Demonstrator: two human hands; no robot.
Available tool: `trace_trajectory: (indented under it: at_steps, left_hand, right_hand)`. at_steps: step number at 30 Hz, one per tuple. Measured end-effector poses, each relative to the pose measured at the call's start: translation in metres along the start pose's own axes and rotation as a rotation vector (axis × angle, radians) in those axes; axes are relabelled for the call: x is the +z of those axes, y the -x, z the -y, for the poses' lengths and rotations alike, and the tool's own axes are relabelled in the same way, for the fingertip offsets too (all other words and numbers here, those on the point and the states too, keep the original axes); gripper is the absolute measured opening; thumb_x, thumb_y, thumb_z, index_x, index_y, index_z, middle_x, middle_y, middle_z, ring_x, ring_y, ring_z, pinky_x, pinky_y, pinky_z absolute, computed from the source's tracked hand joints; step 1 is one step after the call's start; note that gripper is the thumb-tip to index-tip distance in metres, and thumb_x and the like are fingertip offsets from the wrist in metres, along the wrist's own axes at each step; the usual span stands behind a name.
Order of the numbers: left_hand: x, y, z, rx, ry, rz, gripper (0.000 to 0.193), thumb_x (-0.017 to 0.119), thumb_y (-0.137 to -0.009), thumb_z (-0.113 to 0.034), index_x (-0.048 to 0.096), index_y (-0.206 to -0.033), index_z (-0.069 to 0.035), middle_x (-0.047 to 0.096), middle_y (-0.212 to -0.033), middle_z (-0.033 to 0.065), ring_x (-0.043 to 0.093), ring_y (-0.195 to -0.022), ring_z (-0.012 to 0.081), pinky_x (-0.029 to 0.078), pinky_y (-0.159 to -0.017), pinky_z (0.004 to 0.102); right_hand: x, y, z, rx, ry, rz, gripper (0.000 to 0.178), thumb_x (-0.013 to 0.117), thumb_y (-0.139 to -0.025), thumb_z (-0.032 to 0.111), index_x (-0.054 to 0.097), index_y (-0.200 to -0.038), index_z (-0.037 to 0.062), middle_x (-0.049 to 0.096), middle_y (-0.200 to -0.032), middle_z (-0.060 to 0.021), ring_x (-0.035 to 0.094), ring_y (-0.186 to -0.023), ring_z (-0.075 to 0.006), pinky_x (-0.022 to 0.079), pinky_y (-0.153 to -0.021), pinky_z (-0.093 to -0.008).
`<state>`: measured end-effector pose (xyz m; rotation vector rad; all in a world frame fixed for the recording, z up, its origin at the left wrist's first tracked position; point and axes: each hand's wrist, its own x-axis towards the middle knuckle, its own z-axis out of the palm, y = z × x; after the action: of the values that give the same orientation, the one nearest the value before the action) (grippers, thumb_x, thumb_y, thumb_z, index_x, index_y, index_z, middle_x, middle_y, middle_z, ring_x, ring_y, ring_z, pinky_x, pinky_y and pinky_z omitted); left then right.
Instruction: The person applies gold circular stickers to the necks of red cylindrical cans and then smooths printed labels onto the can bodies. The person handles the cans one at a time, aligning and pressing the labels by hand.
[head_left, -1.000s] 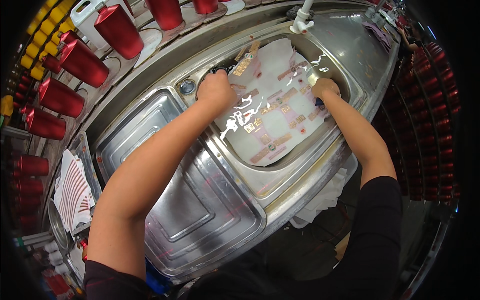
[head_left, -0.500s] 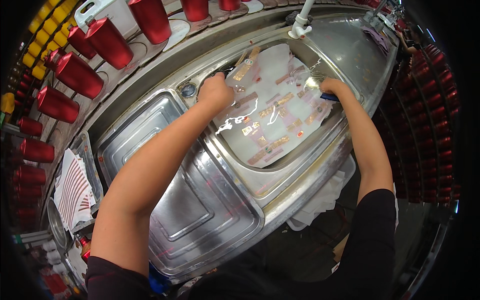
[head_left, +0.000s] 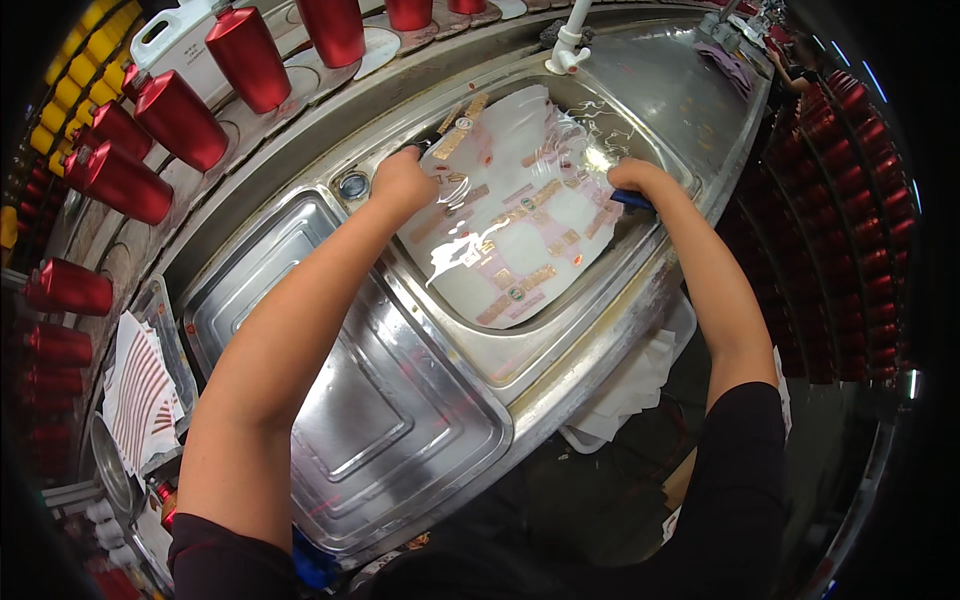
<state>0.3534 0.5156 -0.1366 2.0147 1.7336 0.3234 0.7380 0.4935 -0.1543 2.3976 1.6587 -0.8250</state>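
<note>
A large pale decal sheet [head_left: 520, 235] with pink and gold printed patches lies in the water of the steel sink basin [head_left: 470, 340]. My left hand [head_left: 403, 185] is closed at the basin's far left edge, beside the sheet. Something dark shows at its fingertips, too hidden to name. On the right side, my right hand [head_left: 640, 178] is closed around a flat blue object [head_left: 632, 199] at the sheet's right edge. Most of that object is covered by the hand. Light glares off the rippled water.
Red bottles [head_left: 180, 118] stand on a slatted conveyor [head_left: 225, 150] along the far left, with a white jug [head_left: 185, 45] behind. A white tap [head_left: 568, 55] rises over the basin. Left of it lies a steel lid [head_left: 370, 400]. Striped paper strips [head_left: 145, 390] sit nearby; stacked red bottles [head_left: 840, 240] fill the right.
The red bottles have moved rightward along the conveyor past the sink. My view has shifted slightly, and both hands keep their places at the sheet's edges. The water ripples differ.
</note>
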Motion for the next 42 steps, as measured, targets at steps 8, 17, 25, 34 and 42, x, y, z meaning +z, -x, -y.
trace_trajectory:
  at_steps: [8,17,25,34,42]
  left_hand:
    - [0.000,-0.007,0.004,0.020,-0.063,0.107,0.053,0.070,-0.079,-0.019,0.058,-0.129,-0.003,0.067,-0.121,0.0267,0.065,-0.114,0.0417,0.052,-0.098,0.0427]
    - [-0.006,-0.010,0.003,0.057,-0.031,0.104,0.056,0.069,-0.078,-0.013,0.057,-0.131,-0.001,0.069,-0.115,0.0270,0.066,-0.111,0.0415,0.054,-0.093,0.0435]
    - [-0.029,-0.008,-0.011,0.006,0.009,0.169,0.050,0.065,-0.078,-0.012,0.062,-0.127,-0.004,0.070,-0.115,0.0241,0.068,-0.107,0.0397,0.057,-0.087,0.0431]
    - [-0.042,-0.008,-0.019,-0.091,0.112,0.254,0.048,0.055,-0.080,-0.005,0.060,-0.129,-0.004,0.069,-0.109,0.0232,0.071,-0.098,0.0394,0.060,-0.072,0.0471]
    - [-0.041,-0.019,-0.016,-0.174,0.284,0.333,0.051,0.054,-0.075,0.005,0.055,-0.126,0.002,0.064,-0.106,0.0242,0.071,-0.090,0.0421,0.062,-0.061,0.0516]
  right_hand:
    - [0.028,-0.022,-0.007,-0.062,0.235,-0.206,0.031,0.056,-0.082,0.016,0.076,-0.100,-0.0001,0.069,-0.111,-0.0260,0.069,-0.103,-0.0423,0.055,-0.089,-0.0461]
    - [0.022,-0.008,-0.008,0.008,-0.115,-0.410,0.035,0.059,-0.077,0.020,0.075,-0.097,-0.0041,0.069,-0.106,-0.0294,0.068,-0.104,-0.0450,0.054,-0.092,-0.0451]
    - [0.021,-0.029,-0.022,0.045,-0.426,-0.367,0.035,0.063,-0.072,0.017,0.073,-0.095,-0.0073,0.073,-0.092,-0.0265,0.073,-0.089,-0.0373,0.055,-0.077,-0.0430]
    - [0.007,-0.017,-0.015,-0.019,-0.664,-0.310,0.025,0.064,-0.070,0.010,0.070,-0.082,-0.0111,0.069,-0.073,-0.0188,0.068,-0.062,-0.0289,0.050,-0.053,-0.0408]
    - [-0.001,-0.010,-0.016,-0.095,-0.789,-0.292,0.020,0.065,-0.071,0.010,0.068,-0.076,-0.0091,0.065,-0.069,-0.0132,0.062,-0.056,-0.0238,0.046,-0.049,-0.0397]
